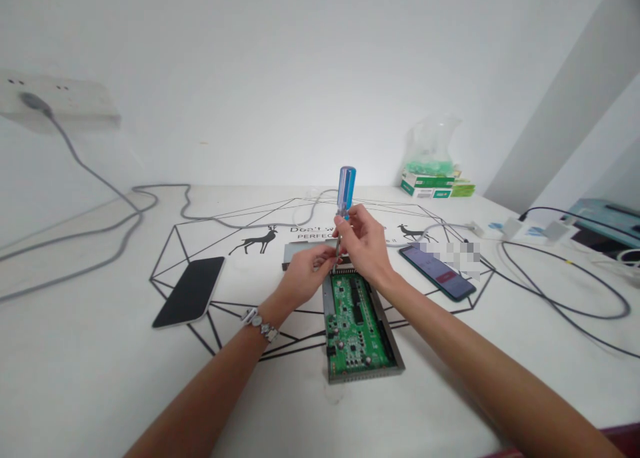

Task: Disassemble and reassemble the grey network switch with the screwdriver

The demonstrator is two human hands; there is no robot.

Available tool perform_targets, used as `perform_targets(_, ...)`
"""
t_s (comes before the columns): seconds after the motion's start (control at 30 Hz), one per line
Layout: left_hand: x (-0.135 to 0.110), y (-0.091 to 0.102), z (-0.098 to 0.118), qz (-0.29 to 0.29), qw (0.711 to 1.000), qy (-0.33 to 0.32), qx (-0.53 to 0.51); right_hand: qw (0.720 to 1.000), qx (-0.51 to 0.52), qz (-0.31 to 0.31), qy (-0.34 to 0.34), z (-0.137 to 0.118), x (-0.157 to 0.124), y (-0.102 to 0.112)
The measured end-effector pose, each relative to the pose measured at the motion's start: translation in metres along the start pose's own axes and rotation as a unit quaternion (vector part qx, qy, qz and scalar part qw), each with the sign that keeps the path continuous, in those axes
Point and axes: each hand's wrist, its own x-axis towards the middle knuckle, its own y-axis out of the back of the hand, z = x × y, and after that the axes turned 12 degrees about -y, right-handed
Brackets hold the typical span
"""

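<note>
My right hand (364,243) is closed around a screwdriver with a clear blue handle (345,190), held upright with its tip down at the far end of a green circuit board (354,325). The board lies in an open grey metal case (395,359) in the middle of the table. My left hand (306,275), with a watch on the wrist, pinches at the screwdriver's tip by the board's far edge; what it pinches is too small to make out. A grey cover plate (305,249) lies just behind the hands.
A dark phone (191,291) lies face down to the left, a lit phone (436,271) to the right. Grey cables (115,228) run from a wall socket (60,101) on the left. More cables and chargers (555,291) lie right. Green boxes (431,185) stand at the back.
</note>
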Motion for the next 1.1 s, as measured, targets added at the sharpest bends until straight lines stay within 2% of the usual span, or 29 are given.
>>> perform_targets(0.17, -0.002, -0.001, -0.005, -0.026, 1.000, -0.006, -0.009, 0.993, 0.061, -0.097, -0.009, 0.004, 0.005, 0.005)
perform_targets(0.23, -0.002, -0.001, -0.007, -0.027, 0.999, 0.002, -0.020, 0.996, 0.059, -0.071, -0.013, 0.006, 0.005, 0.005)
perform_targets(0.33, -0.002, -0.001, -0.010, -0.012, 0.999, 0.013, -0.032, 1.000, 0.021, 0.011, -0.011, 0.008, 0.000, 0.005)
perform_targets(0.4, -0.002, -0.001, -0.010, -0.003, 0.999, 0.016, -0.036, 1.000, -0.008, 0.027, -0.005, 0.009, -0.003, 0.005)
perform_targets(0.83, -0.001, -0.006, -0.006, 0.060, 0.998, 0.031, 0.004, 1.000, -0.021, -0.013, -0.017, 0.009, -0.010, 0.005)
perform_targets(1.1, 0.002, -0.007, -0.005, 0.049, 0.998, 0.024, -0.012, 0.998, 0.026, -0.062, -0.003, 0.012, -0.009, 0.005)
